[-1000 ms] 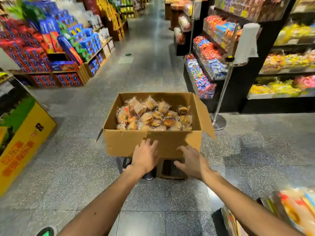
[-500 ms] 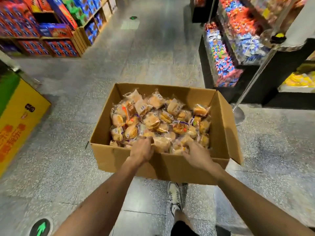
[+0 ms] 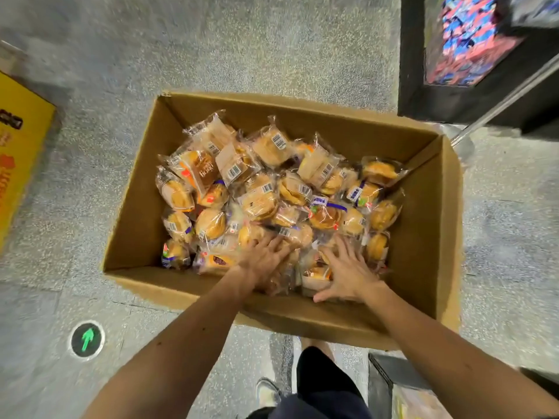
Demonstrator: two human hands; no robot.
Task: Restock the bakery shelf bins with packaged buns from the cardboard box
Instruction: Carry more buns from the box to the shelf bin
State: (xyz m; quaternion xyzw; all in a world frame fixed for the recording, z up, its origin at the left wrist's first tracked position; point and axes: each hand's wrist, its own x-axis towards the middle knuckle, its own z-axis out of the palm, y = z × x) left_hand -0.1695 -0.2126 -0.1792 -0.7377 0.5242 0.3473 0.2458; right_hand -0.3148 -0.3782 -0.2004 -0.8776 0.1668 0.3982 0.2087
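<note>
Cardboard box (image 3: 136, 207): centre of view, top open, brown walls upright.
Packaged buns (image 3: 260, 204): heaped inside the box in clear wrappers, piled from its middle to its right wall.
Left hand (image 3: 266, 258): inside the box by the near wall; grip open, fingers spread flat on the buns, nothing clasped.
Right hand (image 3: 348, 270): just right of the left hand; grip open, fingers splayed, palm on the wrappers.
Floor (image 3: 242, 40): grey speckled, with a green arrow marker (image 3: 87, 339) near left.
Yellow carton (image 3: 21, 146): left edge.
Dark shelf (image 3: 469, 40): far right, red-and-blue packets.
</note>
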